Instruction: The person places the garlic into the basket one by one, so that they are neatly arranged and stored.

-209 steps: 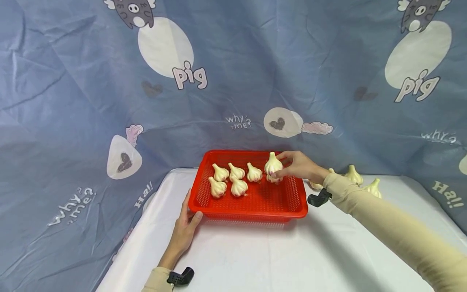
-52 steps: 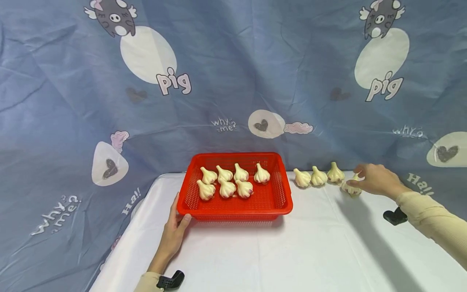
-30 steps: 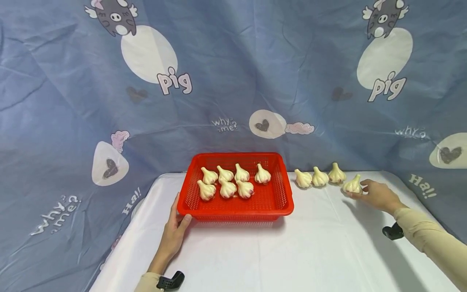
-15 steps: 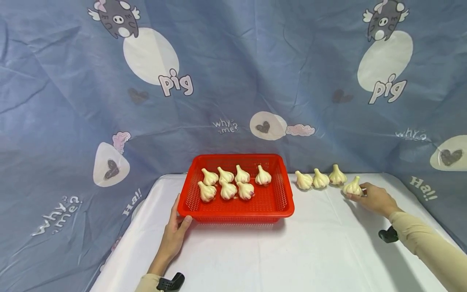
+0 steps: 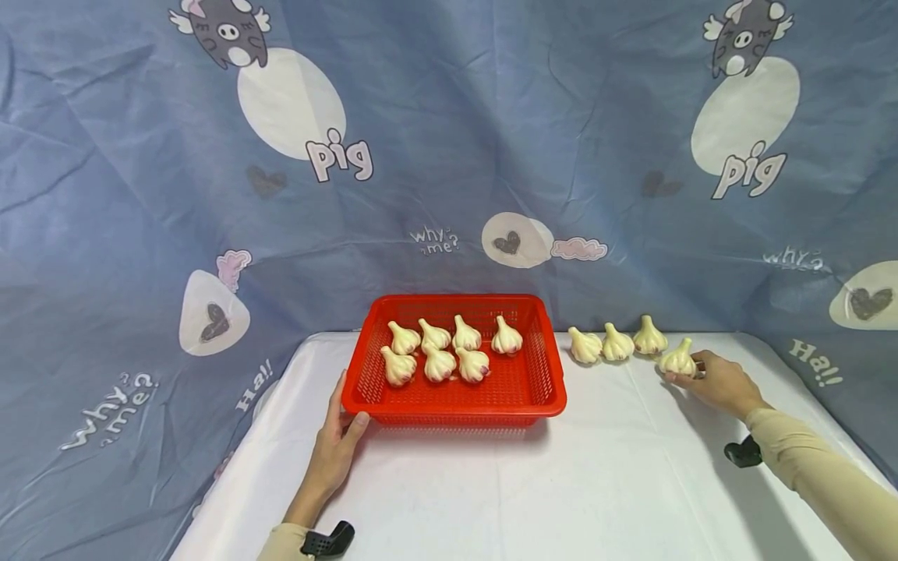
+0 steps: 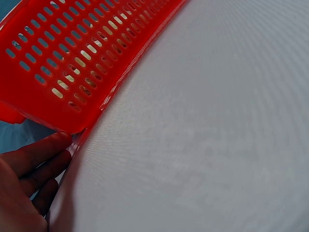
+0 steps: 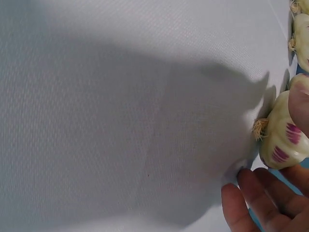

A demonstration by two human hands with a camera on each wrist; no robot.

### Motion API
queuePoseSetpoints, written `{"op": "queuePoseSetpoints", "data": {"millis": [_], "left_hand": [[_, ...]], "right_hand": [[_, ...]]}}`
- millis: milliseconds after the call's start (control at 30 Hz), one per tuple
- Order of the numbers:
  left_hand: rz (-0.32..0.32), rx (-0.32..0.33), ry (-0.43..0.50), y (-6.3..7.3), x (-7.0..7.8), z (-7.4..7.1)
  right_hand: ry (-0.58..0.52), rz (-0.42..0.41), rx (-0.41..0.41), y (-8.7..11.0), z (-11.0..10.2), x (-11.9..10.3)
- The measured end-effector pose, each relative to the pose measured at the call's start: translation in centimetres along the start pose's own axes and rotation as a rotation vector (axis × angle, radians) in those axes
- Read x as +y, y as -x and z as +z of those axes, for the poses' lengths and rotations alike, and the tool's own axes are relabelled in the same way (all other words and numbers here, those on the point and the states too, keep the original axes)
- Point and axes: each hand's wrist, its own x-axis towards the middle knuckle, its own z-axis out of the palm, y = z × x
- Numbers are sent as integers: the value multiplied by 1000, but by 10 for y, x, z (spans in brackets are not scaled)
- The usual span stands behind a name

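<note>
In the head view my right hand (image 5: 722, 383) holds a garlic bulb (image 5: 677, 357) at the right end of a short row on the white table. The thumb lies on the near side, fingers round the right. The right wrist view shows that bulb (image 7: 282, 137), purple-streaked with a root tuft, between thumb (image 7: 300, 108) and fingers. My left hand (image 5: 332, 452) rests at the near left corner of a red perforated basket (image 5: 456, 411), thumb in front, fingers along the side. Fairly straight fingers (image 6: 46, 154) touch the basket's underside in the left wrist view. Several garlic bulbs (image 5: 440, 364) lie inside.
Three more garlic bulbs (image 5: 617, 343) stand in the row between the basket and my right hand. A blue patterned cloth (image 5: 449, 156) hangs behind and beside the white-covered table (image 5: 491, 499).
Seven seconds ago my right hand held a bulb above the basket; it has since moved right to the row's end bulb. A third bulb now lies in the basket's front row. Left hand stays.
</note>
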Motion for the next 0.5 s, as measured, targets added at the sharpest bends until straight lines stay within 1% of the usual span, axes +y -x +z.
{"op": "queuePoseSetpoints", "data": {"millis": [200, 333, 500], "left_hand": [[5, 1, -16, 0, 0, -1], [7, 0, -14, 0, 0, -1], [1, 1, -28, 0, 0, -1]], "right_hand": [[-4, -12, -24, -2, 1, 2], [-4, -43, -1, -2, 3, 5], [-6, -58, 32, -1, 6, 8]]}}
